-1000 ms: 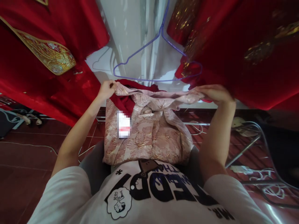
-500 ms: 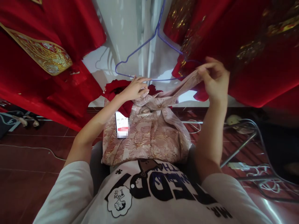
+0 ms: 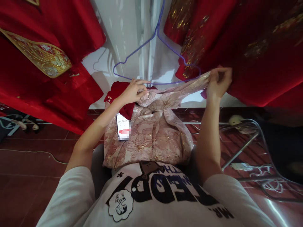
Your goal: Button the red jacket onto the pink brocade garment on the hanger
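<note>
A pink brocade garment (image 3: 144,135) with gold flower patterns lies over my lap. My right hand (image 3: 219,80) pinches the far end of a strip of it and holds that strip stretched up to the right. At the strip's other end, my left hand (image 3: 137,90) grips the cloth between thumb and fingers. Red fabric (image 3: 118,91) lies beneath my left forearm, with a fold of it reaching down to a phone (image 3: 123,127). The phone rests on the garment and shows a running timer. Just beyond my hands hangs a purple clothes hanger (image 3: 139,49).
Red garments with gold decoration hang at left (image 3: 78,88) and right (image 3: 255,72). A metal-framed chair (image 3: 255,126) stands at the right, near white cables (image 3: 272,186) on the floor. Shoes (image 3: 26,124) lie at the far left. A pale wall (image 3: 127,28) is ahead.
My right hand has moved slightly down and right, drawing the pink strip straighter. The left hand stays nearly in place on the cloth. The hanger appears a little farther left.
</note>
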Tool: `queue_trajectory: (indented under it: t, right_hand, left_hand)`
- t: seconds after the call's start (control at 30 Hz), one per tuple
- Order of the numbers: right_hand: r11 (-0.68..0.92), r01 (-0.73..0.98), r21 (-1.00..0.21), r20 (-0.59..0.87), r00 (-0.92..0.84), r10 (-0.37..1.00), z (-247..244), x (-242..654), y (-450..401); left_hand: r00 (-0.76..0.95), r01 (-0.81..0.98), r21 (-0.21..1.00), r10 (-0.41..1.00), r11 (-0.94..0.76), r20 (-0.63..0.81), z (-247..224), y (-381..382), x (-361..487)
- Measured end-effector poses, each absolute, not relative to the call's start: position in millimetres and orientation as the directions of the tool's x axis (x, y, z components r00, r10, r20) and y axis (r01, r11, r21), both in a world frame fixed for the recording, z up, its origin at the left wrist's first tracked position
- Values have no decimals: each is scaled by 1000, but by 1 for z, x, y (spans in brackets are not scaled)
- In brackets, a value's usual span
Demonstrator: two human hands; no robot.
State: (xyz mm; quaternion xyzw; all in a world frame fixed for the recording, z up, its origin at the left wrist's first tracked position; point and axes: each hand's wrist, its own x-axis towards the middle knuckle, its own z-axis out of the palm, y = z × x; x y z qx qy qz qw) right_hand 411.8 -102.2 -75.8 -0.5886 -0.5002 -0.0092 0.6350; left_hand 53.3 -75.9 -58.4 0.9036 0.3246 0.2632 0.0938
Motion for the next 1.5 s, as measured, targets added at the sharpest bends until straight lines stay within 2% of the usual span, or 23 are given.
queue_trajectory:
  t: [0.17, 0.37, 0.43, 0.63, 0.73, 0.8, 0.9, 0.97, 1.07, 1.2, 1.37, 1.5]
  right_hand:
    - [333, 609, -720, 667, 475, 574, -66, 401, -97]
    - [374, 655, -657, 636, 214, 741, -21, 364, -101]
    - [349, 670, -655, 618, 209, 758, -13, 353, -99]
    - [388, 676, -626, 625, 137, 768, -16, 349, -83]
    - [326, 707, -628, 591, 161, 790, -18, 353, -80]
    - [327, 693, -643, 585, 169, 793, -19, 355, -79]
    - [431, 630, -646, 657, 173, 734, -23, 358, -72]
    - [492, 607, -624, 718, 199, 667, -27, 359, -65]
    - [548, 600, -582, 775, 208, 597, -32, 359, -58]
    - [566, 602, -564, 794, 206, 572, -33, 360, -57]
    - [574, 594, -563, 795, 199, 573, -31, 361, -59]
    - [551, 609, -571, 784, 205, 586, -30, 361, -60]
  left_hand:
    - [667, 521, 357, 631, -775, 395, -53, -81, 52]
    - [687, 457, 436, 619, -775, 380, -46, -81, 57]
    - [685, 451, 449, 622, -771, 379, -46, -82, 60]
    - [647, 446, 510, 658, -736, 384, -43, -83, 55]
    - [479, 417, 576, 709, -703, 518, -43, -68, 37]
    - [231, 457, 597, 736, -659, 636, -45, -51, 17]
    - [-124, 550, 658, 729, -514, 673, -57, -24, -19]
    - [-252, 589, 683, 704, -433, 664, -70, -11, -41]
    - [-323, 565, 739, 727, -366, 606, -90, -2, -60]
    - [-327, 525, 760, 733, -384, 596, -103, 3, -67]
    - [-281, 485, 763, 751, -427, 598, -94, 14, -68]
    - [-290, 493, 791, 789, -363, 542, -86, 32, -68]
